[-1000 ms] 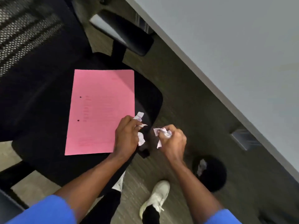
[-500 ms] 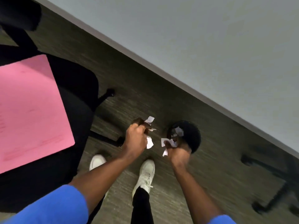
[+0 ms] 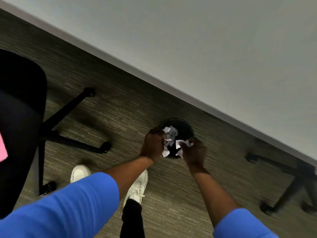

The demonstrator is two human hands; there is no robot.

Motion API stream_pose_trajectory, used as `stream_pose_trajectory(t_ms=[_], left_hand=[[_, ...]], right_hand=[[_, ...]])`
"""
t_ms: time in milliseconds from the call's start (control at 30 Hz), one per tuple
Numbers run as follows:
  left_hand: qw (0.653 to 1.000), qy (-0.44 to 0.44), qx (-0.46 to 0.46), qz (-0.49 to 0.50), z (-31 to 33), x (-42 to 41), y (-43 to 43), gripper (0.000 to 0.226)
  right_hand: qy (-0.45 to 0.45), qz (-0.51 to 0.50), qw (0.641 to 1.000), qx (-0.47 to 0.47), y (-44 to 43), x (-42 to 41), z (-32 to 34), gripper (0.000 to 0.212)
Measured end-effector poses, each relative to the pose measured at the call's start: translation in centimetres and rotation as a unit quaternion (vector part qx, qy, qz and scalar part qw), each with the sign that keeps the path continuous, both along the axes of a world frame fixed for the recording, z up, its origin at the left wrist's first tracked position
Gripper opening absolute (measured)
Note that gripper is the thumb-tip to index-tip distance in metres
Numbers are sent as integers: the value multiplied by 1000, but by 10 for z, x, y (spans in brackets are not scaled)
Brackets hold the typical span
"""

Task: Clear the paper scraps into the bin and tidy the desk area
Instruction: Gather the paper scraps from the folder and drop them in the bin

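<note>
A small round black bin [image 3: 187,128] stands on the carpet just under the desk edge, with white paper [image 3: 171,131] inside it. My left hand [image 3: 152,143] is over the bin's left rim, closed around white paper scraps [image 3: 166,152] that stick out of the fist. My right hand [image 3: 194,152] is over the bin's near rim, closed on more white scraps [image 3: 183,144]. Both fists nearly touch above the bin opening.
The grey desk top [image 3: 223,48] fills the upper right. A black office chair [image 3: 20,109] stands at the left with a pink sheet [image 3: 2,148] on its seat and wheeled legs spread over the carpet. Another chair base [image 3: 291,184] is at right. My white shoes [image 3: 137,188] are below.
I have turned from the chair to the bin. Both hands carried the scraps right and forward and now hover over the bin opening; the pink sheet has slid almost out of view.
</note>
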State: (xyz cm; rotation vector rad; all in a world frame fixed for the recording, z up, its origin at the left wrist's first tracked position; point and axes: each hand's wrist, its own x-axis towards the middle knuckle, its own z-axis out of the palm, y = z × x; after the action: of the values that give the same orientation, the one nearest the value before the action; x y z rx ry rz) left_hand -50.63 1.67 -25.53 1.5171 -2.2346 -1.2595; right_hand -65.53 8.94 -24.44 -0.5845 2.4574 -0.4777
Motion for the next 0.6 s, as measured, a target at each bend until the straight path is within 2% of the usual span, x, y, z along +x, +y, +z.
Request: stream_pose_trajectory(t_ms=[100, 233, 400, 500, 600], left_hand=[[999, 24, 15, 19, -17, -25, 7, 13], [996, -16, 73, 56, -45, -54, 7, 16], [991, -76, 112, 9, -68, -75, 9, 34], [987, -78, 139, -15, -80, -76, 9, 40], [984, -93, 150, 6, -84, -68, 12, 38]], right_hand=[[-12, -7, 1000, 20, -5, -19, -17, 23], [-25, 16, 998, 46, -10, -36, -36, 20], [-41, 66, 996, 37, -9, -43, -51, 32], [-51, 83, 995, 16, -5, -46, -55, 33], [-41, 100, 994, 29, 2, -49, -57, 35]])
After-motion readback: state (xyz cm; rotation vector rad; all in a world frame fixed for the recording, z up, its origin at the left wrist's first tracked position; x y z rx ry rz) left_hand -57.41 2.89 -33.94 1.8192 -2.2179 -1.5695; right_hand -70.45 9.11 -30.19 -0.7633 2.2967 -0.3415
